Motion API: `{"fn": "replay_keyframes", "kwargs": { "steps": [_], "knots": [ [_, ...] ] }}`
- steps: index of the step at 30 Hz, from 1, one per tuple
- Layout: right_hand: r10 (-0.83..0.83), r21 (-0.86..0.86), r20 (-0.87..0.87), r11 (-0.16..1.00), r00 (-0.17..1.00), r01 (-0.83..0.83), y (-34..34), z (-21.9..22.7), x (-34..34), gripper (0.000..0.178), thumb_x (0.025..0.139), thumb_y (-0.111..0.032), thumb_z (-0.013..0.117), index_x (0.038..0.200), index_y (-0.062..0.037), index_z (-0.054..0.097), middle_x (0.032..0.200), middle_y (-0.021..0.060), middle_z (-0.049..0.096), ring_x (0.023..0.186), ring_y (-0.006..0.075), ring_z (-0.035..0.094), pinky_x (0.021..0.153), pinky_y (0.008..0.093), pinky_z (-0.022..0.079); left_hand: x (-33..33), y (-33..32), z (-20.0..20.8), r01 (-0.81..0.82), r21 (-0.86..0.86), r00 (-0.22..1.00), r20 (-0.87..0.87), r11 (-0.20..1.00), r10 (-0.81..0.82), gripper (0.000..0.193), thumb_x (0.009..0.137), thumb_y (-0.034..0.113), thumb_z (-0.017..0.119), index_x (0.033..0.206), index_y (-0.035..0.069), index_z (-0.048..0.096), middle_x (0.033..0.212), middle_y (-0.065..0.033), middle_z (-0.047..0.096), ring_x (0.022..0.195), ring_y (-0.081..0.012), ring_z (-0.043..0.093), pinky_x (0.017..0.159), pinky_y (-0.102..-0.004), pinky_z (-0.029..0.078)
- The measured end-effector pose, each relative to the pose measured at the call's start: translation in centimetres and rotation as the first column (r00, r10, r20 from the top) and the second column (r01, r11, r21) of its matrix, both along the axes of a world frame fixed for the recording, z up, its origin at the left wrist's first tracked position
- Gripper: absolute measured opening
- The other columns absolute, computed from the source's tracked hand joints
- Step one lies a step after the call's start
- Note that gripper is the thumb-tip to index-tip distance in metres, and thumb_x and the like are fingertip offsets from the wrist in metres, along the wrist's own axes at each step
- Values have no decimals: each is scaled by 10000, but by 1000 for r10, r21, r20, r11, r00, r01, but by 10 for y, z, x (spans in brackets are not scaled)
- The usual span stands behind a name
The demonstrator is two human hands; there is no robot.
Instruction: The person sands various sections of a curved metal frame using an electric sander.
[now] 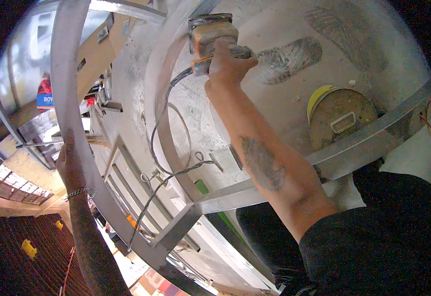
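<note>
My right hand is closed round the body of a dusty orange-and-black electric sander. The sander's flat pad faces away at the top, beside a curved part of the grey metal frame. From its rear end a dark power cord hangs in a loop and runs on as a twisted wire. Over on the left, my left hand grips the upright bar of the metal frame; the bar hides part of its fingers. A chain bracelet circles that wrist.
Below the frame, on the dusty grey floor, sits a round lidded can with a yellow rim and a wire handle. Dark smudged footprints mark the floor. Metal crossbars run between me and the floor. A ribbed brown surface lies lower left.
</note>
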State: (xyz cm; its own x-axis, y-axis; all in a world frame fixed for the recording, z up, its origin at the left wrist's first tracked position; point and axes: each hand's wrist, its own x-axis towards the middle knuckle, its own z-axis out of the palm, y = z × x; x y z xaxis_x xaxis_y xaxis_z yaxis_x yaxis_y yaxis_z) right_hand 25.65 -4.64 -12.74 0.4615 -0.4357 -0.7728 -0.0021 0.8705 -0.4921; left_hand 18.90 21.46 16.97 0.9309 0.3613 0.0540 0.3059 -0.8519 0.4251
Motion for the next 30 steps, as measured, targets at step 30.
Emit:
{"fn": "replay_keyframes", "kwargs": {
  "steps": [30],
  "knots": [
    [17,-68,-2,998,1000,-17,-2,3,-1,677,845,-99,727,1329,-98,253,1247,147,464,1064,260,595,781,384,620,-1,-5,0,-53,-24,998,-29,998,52,496,935,525,654,900,31,682,721,-4,603,627,-85,536,582,-239,428]
  ]
}}
